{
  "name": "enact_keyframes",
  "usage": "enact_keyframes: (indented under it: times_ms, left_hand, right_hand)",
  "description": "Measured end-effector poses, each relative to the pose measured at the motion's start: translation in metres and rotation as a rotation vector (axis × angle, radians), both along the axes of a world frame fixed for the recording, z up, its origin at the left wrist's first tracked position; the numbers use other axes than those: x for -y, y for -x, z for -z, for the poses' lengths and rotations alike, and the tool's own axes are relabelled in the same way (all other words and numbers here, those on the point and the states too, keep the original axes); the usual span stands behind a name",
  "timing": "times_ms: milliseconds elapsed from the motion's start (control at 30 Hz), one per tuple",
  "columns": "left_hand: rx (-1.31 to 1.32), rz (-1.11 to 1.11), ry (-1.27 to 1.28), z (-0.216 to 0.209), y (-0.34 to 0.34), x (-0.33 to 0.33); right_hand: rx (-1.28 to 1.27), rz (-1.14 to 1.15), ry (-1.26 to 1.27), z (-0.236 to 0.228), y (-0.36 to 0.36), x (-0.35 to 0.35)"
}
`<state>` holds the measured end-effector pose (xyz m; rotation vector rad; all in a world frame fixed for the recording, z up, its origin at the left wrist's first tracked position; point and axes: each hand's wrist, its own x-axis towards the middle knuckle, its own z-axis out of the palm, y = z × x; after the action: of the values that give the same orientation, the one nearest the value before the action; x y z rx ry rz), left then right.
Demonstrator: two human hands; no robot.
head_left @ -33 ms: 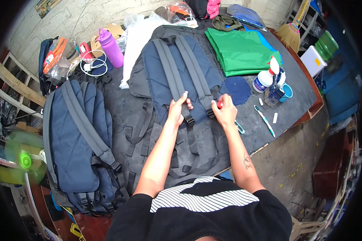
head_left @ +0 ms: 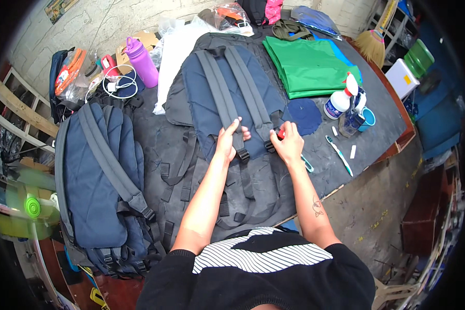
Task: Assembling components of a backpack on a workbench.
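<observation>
A navy backpack [head_left: 197, 89] with grey shoulder straps lies on the dark worktable [head_left: 157, 137] before me, its straps facing up. My left hand [head_left: 227, 141] is closed around the lower end of the left shoulder strap [head_left: 219, 88], thumb on top, just above a black buckle [head_left: 243, 154]. Beside the lower end of the right shoulder strap [head_left: 250, 90], my right hand [head_left: 290, 143] is closed on a small red thing [head_left: 281, 134], mostly covered by the fingers. Another black buckle [head_left: 269, 146] sits next to that hand. Loose black webbing trails toward me.
A second navy backpack [head_left: 95, 181] lies at left. Purple bottle [head_left: 143, 63] and white cable [head_left: 120, 82] stand behind it. At right are folded green sheeting [head_left: 310, 67], a spray bottle [head_left: 338, 101], a blue cup [head_left: 367, 119] and a toothbrush [head_left: 339, 155]. The table edge [head_left: 328, 194] runs nearby.
</observation>
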<state>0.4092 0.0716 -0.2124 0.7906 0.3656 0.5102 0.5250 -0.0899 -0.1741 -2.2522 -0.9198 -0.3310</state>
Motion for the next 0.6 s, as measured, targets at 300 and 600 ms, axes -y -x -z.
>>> enact_keyframes:
  times_ms: [300, 600]
  left_hand:
    - [0.051, -0.008, 0.154, -0.007, 0.003, 0.007]
    - [0.118, -0.006, 0.186, -0.007, 0.004, 0.006]
  right_hand:
    - [-0.052, 0.049, 0.078, 0.013, -0.007, -0.012]
    - [-0.095, 0.039, 0.035, 0.006, -0.005, -0.014]
